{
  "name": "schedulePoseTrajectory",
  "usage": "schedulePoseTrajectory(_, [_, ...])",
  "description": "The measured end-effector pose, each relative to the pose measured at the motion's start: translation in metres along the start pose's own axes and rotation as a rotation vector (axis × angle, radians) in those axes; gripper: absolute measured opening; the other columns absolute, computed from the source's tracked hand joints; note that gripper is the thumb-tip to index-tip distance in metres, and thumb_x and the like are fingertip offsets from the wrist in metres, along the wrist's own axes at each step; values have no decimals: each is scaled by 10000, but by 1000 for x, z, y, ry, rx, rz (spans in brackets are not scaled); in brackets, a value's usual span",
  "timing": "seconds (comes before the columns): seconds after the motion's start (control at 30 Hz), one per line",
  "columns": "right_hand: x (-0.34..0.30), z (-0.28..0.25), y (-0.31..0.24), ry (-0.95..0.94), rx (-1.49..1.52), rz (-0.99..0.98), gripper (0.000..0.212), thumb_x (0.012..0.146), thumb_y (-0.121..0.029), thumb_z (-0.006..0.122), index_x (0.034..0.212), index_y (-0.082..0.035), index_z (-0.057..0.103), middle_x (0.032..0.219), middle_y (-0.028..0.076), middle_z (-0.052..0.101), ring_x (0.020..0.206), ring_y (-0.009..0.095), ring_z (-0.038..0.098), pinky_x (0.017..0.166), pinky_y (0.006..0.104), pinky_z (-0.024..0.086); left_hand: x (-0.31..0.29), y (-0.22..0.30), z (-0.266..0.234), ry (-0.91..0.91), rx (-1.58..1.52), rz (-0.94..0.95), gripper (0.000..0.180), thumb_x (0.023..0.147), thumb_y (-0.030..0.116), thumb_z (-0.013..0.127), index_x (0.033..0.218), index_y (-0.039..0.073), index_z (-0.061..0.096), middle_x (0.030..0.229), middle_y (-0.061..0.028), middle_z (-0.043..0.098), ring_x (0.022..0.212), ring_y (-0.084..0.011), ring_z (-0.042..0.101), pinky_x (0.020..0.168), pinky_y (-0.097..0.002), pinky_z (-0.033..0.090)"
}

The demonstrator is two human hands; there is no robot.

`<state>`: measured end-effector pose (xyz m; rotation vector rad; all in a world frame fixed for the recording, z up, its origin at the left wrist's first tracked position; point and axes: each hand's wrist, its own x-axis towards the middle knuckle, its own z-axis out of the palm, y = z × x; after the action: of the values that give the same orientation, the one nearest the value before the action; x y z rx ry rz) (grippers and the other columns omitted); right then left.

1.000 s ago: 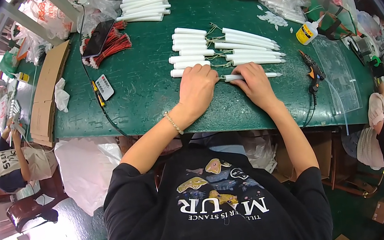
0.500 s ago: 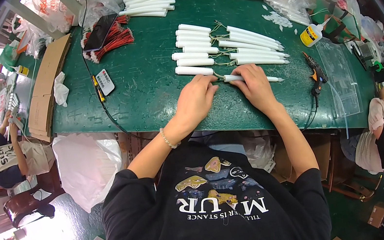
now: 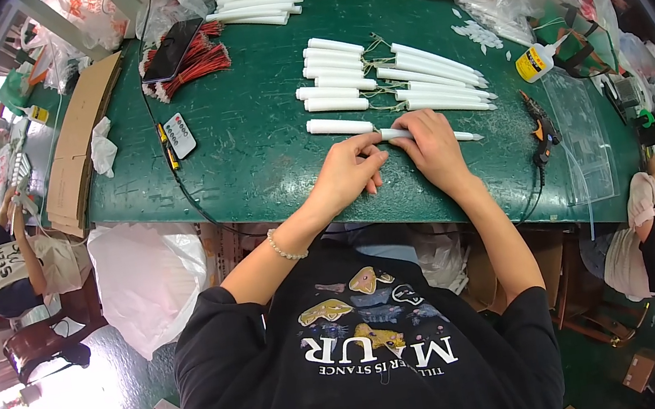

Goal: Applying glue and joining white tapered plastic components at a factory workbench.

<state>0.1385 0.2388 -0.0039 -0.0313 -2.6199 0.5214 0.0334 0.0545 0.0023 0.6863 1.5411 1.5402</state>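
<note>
My right hand (image 3: 432, 144) grips a slim white tube with a pointed tip (image 3: 467, 135), laid roughly crosswise near the table's front. At that tube's blunt end, my left hand (image 3: 349, 169) has its thumb and forefinger pinched together, the other fingers curled loosely below. What the pinch holds is hidden; thin wires lead there. Just beyond my left fingers lies a plain thicker white tube (image 3: 337, 126). Farther back, several thicker white tubes (image 3: 334, 83) lie in a row, joined by greenish wires (image 3: 376, 40) to several pointed white tubes (image 3: 435, 79) on their right.
Back left are a bundle of red wires (image 3: 203, 64) under a phone (image 3: 174, 50), and a stack of white tubes (image 3: 257, 1). A small remote-like card (image 3: 180, 135) lies left. To the right are a glue bottle (image 3: 535, 61) and a glue gun (image 3: 540, 129). Co-workers sit at both sides.
My left hand has shifted slightly right, off the thicker tube, toward the pointed tube's blunt end. The right hand keeps its grip almost in place.
</note>
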Motion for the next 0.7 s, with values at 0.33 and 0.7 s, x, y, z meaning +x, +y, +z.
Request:
schedulePoseTrajectory(0.33, [4,3,-11,23,35,-26,208,852,-118,729,1019,-31,641,1016,115,659,963,331,613,835,423,486,0,7,-15,-50,-46,-92,454,1047,167,580,1414,-88,503,911,-100,686,675,-113,656,563,-217,524])
schedulePoseTrajectory(0.7, [4,-1,-22,-11,70,-47,205,843,-180,758,989,-50,697,1014,99,647,965,314,606,823,428,482,16,30,-23,235,799,542,171,913,139,684,1033,47,763,959,-136,708,842,-321,668,767,-382,536])
